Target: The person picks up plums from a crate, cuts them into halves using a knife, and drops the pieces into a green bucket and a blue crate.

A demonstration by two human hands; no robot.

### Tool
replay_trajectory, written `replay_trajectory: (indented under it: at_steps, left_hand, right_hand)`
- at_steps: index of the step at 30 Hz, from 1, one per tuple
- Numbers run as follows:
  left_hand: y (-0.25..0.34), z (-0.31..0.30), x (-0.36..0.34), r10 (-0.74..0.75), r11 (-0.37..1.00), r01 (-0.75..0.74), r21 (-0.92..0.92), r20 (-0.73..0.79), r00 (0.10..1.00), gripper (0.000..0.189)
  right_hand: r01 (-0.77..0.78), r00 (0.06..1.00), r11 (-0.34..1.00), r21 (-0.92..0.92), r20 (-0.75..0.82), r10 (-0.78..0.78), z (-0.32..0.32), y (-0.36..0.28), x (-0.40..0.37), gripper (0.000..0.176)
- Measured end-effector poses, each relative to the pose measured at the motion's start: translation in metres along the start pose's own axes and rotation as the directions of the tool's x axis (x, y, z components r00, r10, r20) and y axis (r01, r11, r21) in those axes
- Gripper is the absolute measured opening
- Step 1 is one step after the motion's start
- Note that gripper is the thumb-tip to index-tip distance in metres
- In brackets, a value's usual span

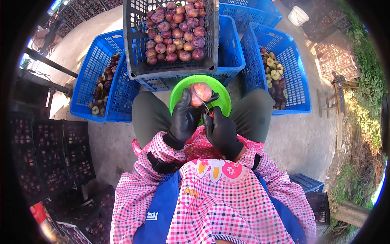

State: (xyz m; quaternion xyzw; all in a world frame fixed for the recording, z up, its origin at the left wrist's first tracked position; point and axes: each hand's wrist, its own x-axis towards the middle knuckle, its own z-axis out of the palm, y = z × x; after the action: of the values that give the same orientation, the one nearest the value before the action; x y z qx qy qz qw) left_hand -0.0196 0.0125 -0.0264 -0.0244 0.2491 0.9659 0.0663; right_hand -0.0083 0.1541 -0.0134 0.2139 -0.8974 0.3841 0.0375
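My left hand [185, 118], in a black glove, is closed around a reddish plum [200, 93] above a green bowl [222, 87] between my knees. In my right hand [221, 130], also gloved in black, is a small knife [206, 107] with a red handle. Its thin curved blade lies against the plum. The bowl's inside is mostly hidden by my hands. Just beyond the bowl, a black crate [139, 70] full of whole plums [174, 32] rests on a blue crate [231, 67].
Blue crates with cut plums stand at the left [87, 77] and right [298, 73]. Stacked dark crates [53, 150] line the left side. A white bucket [298, 16] is at the back right. Plants [365, 53] grow along the right edge.
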Motion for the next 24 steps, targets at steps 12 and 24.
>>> replay_trajectory:
  at_steps: [12,24]
  left_hand:
    - [0.007,-0.026,0.015,0.093,0.978,-0.136,-0.157,-0.258,0.962,0.063]
    - [0.007,-0.001,-0.003,0.197,0.952,-0.176,0.249,-0.060,0.979,0.049]
  right_hand:
    - [-0.054,0.995,0.938,0.341,0.102,0.021,-0.029,0.001,0.004,0.023]
    - [0.028,0.997,0.999,0.031,0.074,-0.030,-0.014,-0.005,0.017,0.025]
